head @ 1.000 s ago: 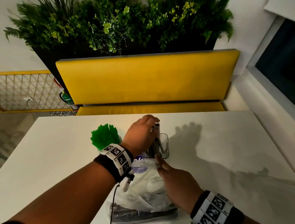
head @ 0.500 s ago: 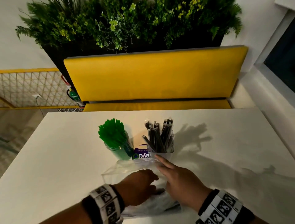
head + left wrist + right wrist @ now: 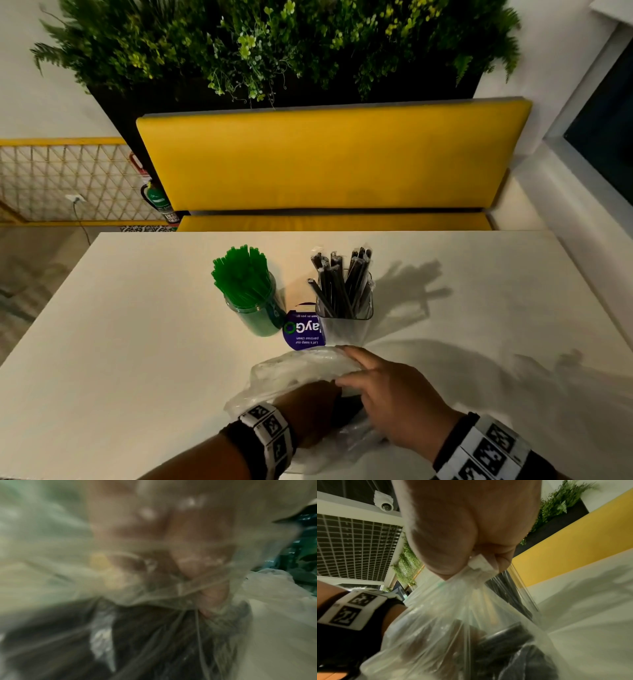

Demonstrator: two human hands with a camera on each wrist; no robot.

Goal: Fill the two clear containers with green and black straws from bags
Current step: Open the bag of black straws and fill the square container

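Observation:
Green straws (image 3: 244, 277) fill a round clear container (image 3: 256, 317) at the table's middle. To its right, wrapped black straws (image 3: 342, 281) stand in a square clear container (image 3: 344, 325). A clear plastic bag (image 3: 294, 368) lies in front of them with black straws (image 3: 505, 637) inside. My left hand (image 3: 308, 407) reaches into the bag; its fingers are hidden in the head view and blurred behind plastic in the left wrist view. My right hand (image 3: 352, 366) pinches the bag's edge (image 3: 478, 565) between thumb and fingers and holds the mouth up.
A purple label (image 3: 303, 334) lies between the two containers. The white table (image 3: 137, 325) ends at a yellow bench (image 3: 329, 157) beyond its far edge, with plants above it. A window wall runs along the right side.
My left hand left the black straws standing in the square container and came back down into the bag. My right hand has stayed on the bag.

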